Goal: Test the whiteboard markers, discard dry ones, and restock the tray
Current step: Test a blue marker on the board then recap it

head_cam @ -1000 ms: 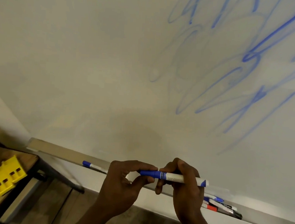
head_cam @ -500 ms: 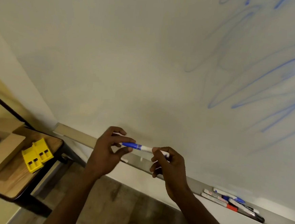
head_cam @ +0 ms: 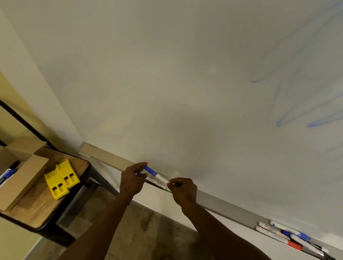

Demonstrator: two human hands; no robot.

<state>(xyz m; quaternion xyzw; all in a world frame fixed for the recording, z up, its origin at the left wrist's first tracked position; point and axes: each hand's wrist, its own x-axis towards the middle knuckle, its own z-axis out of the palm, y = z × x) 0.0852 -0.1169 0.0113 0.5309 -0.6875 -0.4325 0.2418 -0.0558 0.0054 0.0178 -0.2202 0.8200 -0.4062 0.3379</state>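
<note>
Lowered to the tray [head_cam: 232,208], both hands pinch the marker [head_cam: 156,174] (blue cap up-left, body down-right).

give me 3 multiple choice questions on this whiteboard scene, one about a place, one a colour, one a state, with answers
1. Where does the cardboard box sit?
A. on the wooden table to the left
B. in the marker tray
C. on the floor under the whiteboard

2. What colour is the cap of the marker being held?
A. red
B. blue
C. green

3. How is the held marker carried?
A. by the left hand alone
B. lying free in the tray
C. between both hands, one at each end

Answers:
1 A: the cardboard box rests on the wooden table, beside a yellow block.
2 B: the marker has a blue cap at its left end.
3 C: the left hand pinches the capped end and the right hand the white end, above the tray.
</note>
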